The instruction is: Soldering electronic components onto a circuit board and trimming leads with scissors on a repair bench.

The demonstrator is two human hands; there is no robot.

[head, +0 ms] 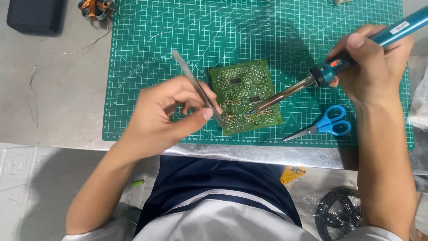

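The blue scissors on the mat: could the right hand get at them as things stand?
Probably not straight away. The scissors lie uncovered on the green mat, just below the right hand, but that hand is gripping a soldering iron whose tip rests on the circuit board.

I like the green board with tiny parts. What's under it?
The circuit board lies flat on a green cutting mat printed with white grid lines. The patch of mat directly beneath it is covered, so nothing there can be seen.
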